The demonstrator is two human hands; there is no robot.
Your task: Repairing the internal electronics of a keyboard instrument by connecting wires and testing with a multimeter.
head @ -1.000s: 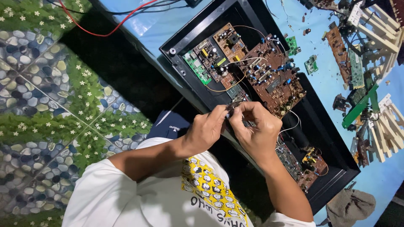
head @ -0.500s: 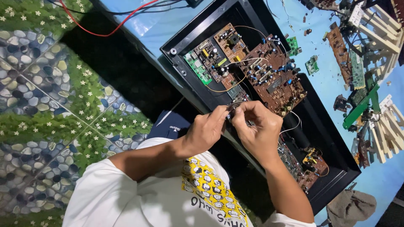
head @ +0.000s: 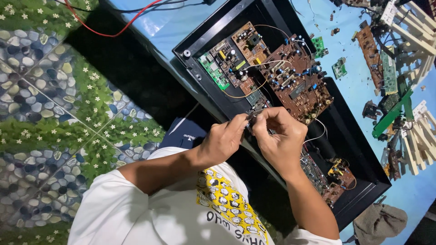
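Small dark part [head: 249,119] pinched betw. fingertips of both hands, left hand [head: 222,140] & right hand [head: 280,136], over near edge of open black chassis [head: 359,149] w/ brown boards [head: 295,81]; too tiny to tell its axis/direction.

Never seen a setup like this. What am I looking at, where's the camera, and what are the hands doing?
One head-worn camera looks down at a person's own bare hands; no robot. The left hand and right hand meet over an open black chassis and pinch something small between their fingertips, too small to identify. Inside the chassis sit a brown circuit board and a green circuit board, joined by thin wires. The chassis rests on a blue table with loose boards scattered at the right.
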